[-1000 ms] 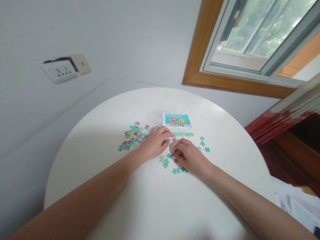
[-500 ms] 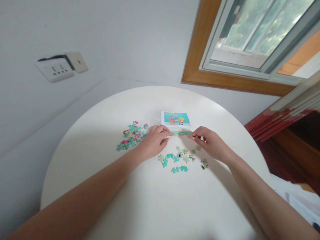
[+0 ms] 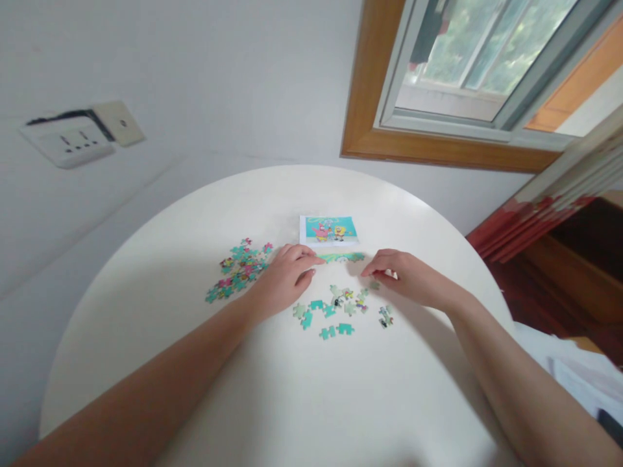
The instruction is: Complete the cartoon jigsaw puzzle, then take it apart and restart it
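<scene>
A narrow strip of joined jigsaw pieces (image 3: 343, 257), green and teal, lies below a printed picture card (image 3: 331, 230) of two cartoon figures. My left hand (image 3: 287, 275) rests at the strip's left end, index fingertip touching it, thumb apart and nothing gripped. To the right of the strip, my right hand (image 3: 403, 275) hovers low with fingers bent and thumb slightly apart; I see no piece between them. Just under its fingertips is a pale green jigsaw piece (image 3: 374, 285). Closer to me lie several loose teal and pale pieces (image 3: 329, 310).
A heap of mixed jigsaw pieces (image 3: 241, 269) lies left of my left hand. A small cluster of pieces (image 3: 386, 316) sits at the right. The round white table (image 3: 272, 402) stands against a wall with a socket (image 3: 73, 143) and a wood-framed window (image 3: 452, 146).
My right hand has come away from the strip's right end, slightly toward me, baring that end. My left hand stays at the left end. The whole view has shifted a little.
</scene>
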The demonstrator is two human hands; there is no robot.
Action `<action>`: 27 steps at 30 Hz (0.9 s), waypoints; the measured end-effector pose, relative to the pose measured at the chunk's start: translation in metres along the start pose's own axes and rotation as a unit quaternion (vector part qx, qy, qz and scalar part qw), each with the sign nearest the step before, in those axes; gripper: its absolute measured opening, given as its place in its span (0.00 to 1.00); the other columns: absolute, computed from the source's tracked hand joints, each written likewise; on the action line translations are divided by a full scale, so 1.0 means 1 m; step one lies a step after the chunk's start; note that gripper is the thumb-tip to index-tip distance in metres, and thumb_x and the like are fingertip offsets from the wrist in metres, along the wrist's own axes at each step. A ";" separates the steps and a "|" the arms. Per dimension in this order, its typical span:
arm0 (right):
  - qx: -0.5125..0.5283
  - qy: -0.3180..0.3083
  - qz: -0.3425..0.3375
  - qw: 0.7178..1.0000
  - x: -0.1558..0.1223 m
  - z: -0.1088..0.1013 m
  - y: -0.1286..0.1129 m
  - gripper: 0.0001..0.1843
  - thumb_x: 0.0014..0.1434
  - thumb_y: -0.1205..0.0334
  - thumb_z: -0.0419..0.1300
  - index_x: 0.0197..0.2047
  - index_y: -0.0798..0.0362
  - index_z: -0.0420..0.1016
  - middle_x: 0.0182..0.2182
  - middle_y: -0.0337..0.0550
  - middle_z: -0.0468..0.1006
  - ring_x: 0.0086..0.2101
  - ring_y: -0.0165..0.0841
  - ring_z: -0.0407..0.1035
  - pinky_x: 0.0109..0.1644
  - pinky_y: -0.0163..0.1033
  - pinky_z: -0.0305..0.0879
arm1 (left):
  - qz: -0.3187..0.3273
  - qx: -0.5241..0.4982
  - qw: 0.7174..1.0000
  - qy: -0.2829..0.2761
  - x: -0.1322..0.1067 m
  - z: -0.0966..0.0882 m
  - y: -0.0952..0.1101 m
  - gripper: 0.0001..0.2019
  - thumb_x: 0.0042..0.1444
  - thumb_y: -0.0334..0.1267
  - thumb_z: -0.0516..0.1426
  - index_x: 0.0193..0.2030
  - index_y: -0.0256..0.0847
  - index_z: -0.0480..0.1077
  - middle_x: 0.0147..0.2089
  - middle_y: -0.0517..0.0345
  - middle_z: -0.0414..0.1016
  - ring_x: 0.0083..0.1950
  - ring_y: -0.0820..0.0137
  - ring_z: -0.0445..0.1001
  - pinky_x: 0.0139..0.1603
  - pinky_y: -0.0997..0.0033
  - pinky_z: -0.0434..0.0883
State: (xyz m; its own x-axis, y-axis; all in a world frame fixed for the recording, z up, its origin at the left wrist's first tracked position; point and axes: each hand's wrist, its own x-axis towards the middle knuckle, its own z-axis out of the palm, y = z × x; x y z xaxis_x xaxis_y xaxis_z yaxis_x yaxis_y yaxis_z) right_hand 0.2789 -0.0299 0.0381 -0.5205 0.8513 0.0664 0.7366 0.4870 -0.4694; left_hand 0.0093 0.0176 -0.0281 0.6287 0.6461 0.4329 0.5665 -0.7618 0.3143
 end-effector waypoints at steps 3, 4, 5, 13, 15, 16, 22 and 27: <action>-0.021 0.026 0.040 0.999 -0.004 -0.007 0.007 0.16 0.55 0.75 0.52 0.39 0.52 0.79 0.35 0.44 0.77 0.34 0.31 0.70 0.40 0.35 0.64 | 0.001 0.002 1.000 -0.005 0.000 0.000 0.000 0.14 0.60 0.31 0.51 0.50 0.41 0.72 0.50 0.51 0.69 0.52 0.62 0.65 0.56 0.58 0.63; -0.025 0.025 0.052 0.998 -0.005 -0.010 0.009 0.16 0.55 0.74 0.52 0.39 0.52 0.79 0.35 0.44 0.77 0.33 0.31 0.70 0.40 0.35 0.64 | 0.002 0.003 1.000 -0.005 0.000 0.000 0.000 0.14 0.60 0.31 0.51 0.50 0.41 0.72 0.49 0.51 0.69 0.52 0.62 0.65 0.56 0.58 0.63; -0.025 0.018 0.062 0.998 -0.007 -0.012 0.011 0.16 0.55 0.73 0.53 0.40 0.52 0.79 0.35 0.43 0.77 0.33 0.30 0.70 0.40 0.35 0.64 | 0.002 0.003 1.000 -0.005 0.000 0.000 -0.001 0.14 0.60 0.31 0.51 0.50 0.41 0.72 0.49 0.51 0.69 0.52 0.62 0.65 0.56 0.58 0.63; 0.007 -0.152 0.100 0.983 -0.020 -0.029 0.014 0.14 0.53 0.67 0.57 0.42 0.49 0.79 0.34 0.40 0.78 0.33 0.31 0.70 0.38 0.35 0.63 | 0.004 0.005 1.000 0.009 0.000 0.000 -0.001 0.14 0.60 0.31 0.51 0.50 0.41 0.71 0.49 0.50 0.67 0.53 0.62 0.65 0.56 0.57 0.63; 0.002 -0.181 0.112 0.977 -0.023 -0.031 0.015 0.14 0.52 0.66 0.58 0.41 0.49 0.79 0.33 0.41 0.79 0.33 0.32 0.70 0.38 0.35 0.63 | 0.003 0.008 1.000 0.009 0.000 0.000 -0.002 0.14 0.59 0.31 0.51 0.50 0.42 0.71 0.49 0.51 0.67 0.53 0.62 0.65 0.56 0.57 0.64; -0.003 -0.190 0.120 0.974 -0.024 -0.031 0.016 0.13 0.52 0.65 0.58 0.41 0.50 0.79 0.33 0.41 0.79 0.33 0.32 0.70 0.38 0.36 0.62 | 0.002 0.009 1.000 0.009 0.001 0.000 -0.002 0.15 0.59 0.31 0.51 0.50 0.42 0.71 0.49 0.51 0.67 0.52 0.62 0.65 0.56 0.57 0.64; -0.054 -0.164 0.191 0.966 -0.027 -0.030 0.024 0.12 0.50 0.67 0.57 0.36 0.50 0.79 0.31 0.41 0.79 0.29 0.33 0.70 0.34 0.36 0.61 | 0.008 0.015 1.000 0.011 0.002 0.000 -0.003 0.14 0.59 0.31 0.51 0.50 0.42 0.71 0.48 0.51 0.68 0.51 0.61 0.66 0.54 0.57 0.64; -0.079 -0.117 0.216 0.966 -0.024 -0.028 0.027 0.12 0.49 0.71 0.55 0.33 0.50 0.78 0.30 0.41 0.79 0.28 0.32 0.69 0.32 0.35 0.60 | 0.007 0.012 1.000 0.015 0.002 -0.002 -0.001 0.14 0.59 0.31 0.51 0.50 0.43 0.71 0.48 0.51 0.67 0.51 0.61 0.66 0.54 0.57 0.64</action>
State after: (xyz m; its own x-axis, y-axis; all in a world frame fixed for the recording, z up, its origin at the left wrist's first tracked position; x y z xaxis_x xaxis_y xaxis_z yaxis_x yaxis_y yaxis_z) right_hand 0.3236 -0.0320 0.0482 -0.2207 0.9230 -0.3153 0.9536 0.1364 -0.2683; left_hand 0.0085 0.0197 -0.0259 0.6210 0.6335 0.4616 0.5705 -0.7691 0.2880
